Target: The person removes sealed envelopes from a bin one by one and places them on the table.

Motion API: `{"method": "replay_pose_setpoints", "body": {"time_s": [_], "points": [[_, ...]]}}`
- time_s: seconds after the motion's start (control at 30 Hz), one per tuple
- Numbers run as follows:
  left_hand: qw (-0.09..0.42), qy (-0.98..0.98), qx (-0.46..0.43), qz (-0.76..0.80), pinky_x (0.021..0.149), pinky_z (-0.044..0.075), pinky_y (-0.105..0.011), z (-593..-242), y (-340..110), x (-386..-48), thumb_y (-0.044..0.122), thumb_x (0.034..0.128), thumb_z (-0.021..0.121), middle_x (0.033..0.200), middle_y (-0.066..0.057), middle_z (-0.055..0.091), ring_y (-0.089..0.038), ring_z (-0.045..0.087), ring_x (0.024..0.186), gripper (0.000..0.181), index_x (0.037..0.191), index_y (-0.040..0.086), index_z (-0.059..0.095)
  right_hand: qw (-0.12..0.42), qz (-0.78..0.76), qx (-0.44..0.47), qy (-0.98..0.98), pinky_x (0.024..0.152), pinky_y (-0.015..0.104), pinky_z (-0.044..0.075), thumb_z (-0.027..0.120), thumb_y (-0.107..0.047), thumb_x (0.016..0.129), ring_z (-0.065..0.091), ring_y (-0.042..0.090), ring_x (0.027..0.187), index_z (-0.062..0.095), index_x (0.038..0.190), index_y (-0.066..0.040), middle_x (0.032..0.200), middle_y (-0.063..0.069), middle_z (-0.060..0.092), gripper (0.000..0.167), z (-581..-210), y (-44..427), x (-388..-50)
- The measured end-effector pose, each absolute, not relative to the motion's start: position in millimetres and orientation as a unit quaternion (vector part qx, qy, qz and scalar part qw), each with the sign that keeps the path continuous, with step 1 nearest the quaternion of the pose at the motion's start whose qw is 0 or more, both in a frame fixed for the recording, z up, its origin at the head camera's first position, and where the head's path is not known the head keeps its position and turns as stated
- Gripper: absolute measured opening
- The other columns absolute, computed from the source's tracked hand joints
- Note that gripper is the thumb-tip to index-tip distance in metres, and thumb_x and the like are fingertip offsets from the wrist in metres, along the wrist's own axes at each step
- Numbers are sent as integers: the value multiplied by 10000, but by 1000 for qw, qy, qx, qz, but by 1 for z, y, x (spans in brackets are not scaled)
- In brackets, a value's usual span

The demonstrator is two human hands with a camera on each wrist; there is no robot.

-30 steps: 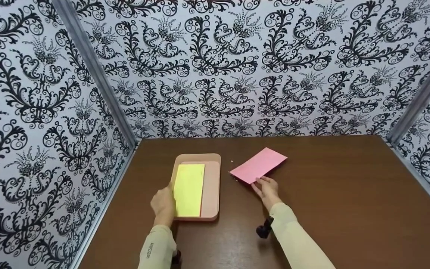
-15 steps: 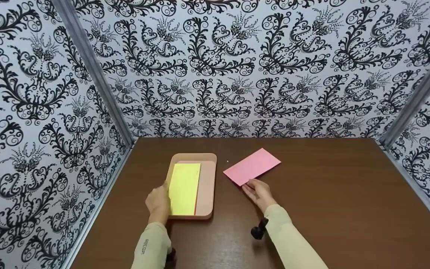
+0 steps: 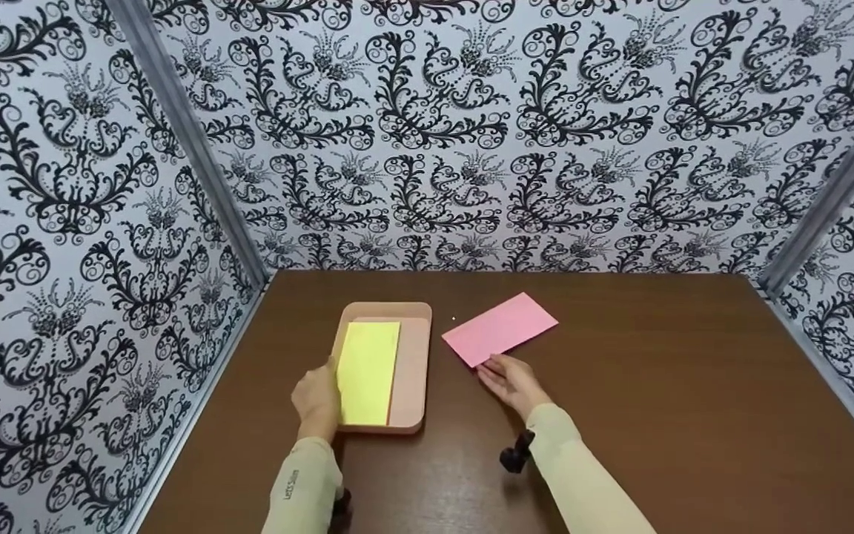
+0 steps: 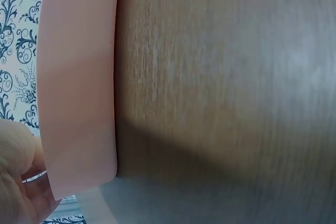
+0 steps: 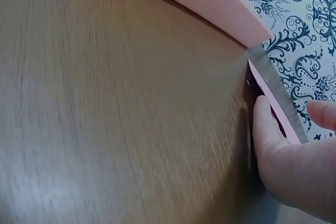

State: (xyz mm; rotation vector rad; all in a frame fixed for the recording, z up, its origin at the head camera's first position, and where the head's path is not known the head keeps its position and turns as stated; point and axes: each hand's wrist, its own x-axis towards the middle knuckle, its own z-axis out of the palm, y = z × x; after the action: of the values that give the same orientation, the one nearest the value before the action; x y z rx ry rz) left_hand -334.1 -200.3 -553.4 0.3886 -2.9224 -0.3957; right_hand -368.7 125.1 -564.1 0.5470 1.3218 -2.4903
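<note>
Beside the tray [image 3: 414,363], pink paper [image 3: 501,328] has turned slightly.

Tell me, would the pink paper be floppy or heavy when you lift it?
The pink paper looks thin, so it's probably light. Its edge looks straight where the right hand pinches it, so it may be fairly stiff. Being flat, it probably won't roll.

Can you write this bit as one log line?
left grip: holds tray at left side | right grip: holds pink paper by near corner | yellow paper: in tray
</note>
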Motion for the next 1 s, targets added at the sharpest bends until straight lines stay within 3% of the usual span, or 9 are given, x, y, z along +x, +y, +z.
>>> {"method": "replay_pose_setpoints", "body": {"time_s": [0.2, 0.3, 0.43, 0.63, 0.87, 1.0], "points": [[82, -980, 132, -125, 512, 512, -454, -549, -199, -338, 12, 977, 524, 848, -227, 734, -348, 689, 652, 385, 1321, 130, 649, 148, -868, 189, 434, 1160, 446, 365, 488, -85, 1026, 469, 393, 1373, 396, 1416, 72, 1429, 279, 449, 431, -559, 119, -373], [79, -980, 136, -125, 526, 521, -462, -549, -198, -339, 46, 995, 516, 844, -233, 733, -363, 698, 677, 306, 1242, 83, 692, 157, -871, 190, 426, 1167, 442, 357, 478, -97, 1032, 404, 406, 1435, 356, 1460, 59, 1527, 288, 370, 471, -559, 118, -374], [99, -977, 140, -130, 519, 520, -459, -550, -197, -340, 131, 1025, 501, 774, -229, 725, -360, 696, 653, 277, 1079, 9, 743, 157, -870, 188, 428, 1171, 441, 352, 467, -105, 1037, 384, 411, 1447, 341, 1467, 49, 1552, 295, 341, 474, -559, 116, -378], [132, -975, 138, -113, 475, 505, -441, -553, -200, -337, 100, 997, 546, 700, -220, 706, -329, 669, 568, 257, 1169, 51, 731, 166, -864, 169, 444, 1166, 445, 360, 470, -133, 1035, 406, 406, 1428, 323, 1488, 40, 1547, 297, 353, 506, -559, 108, -387], [124, -973, 142, -132, 493, 508, -450, -555, -202, -335, 77, 990, 544, 740, -227, 716, -340, 686, 614, 231, 996, -15, 756, 171, -868, 169, 435, 1167, 456, 361, 492, -146, 1030, 401, 423, 1429, 347, 1466, 32, 1541, 303, 363, 493, -563, 101, -392], [130, -972, 142, -136, 514, 520, -474, -557, -200, -336, 75, 989, 540, 769, -233, 721, -369, 691, 642, 229, 1047, 12, 753, 170, -867, 169, 436, 1165, 454, 365, 497, -164, 1030, 410, 411, 1425, 350, 1466, 22, 1540, 297, 370, 497, -564, 101, -397]]}}
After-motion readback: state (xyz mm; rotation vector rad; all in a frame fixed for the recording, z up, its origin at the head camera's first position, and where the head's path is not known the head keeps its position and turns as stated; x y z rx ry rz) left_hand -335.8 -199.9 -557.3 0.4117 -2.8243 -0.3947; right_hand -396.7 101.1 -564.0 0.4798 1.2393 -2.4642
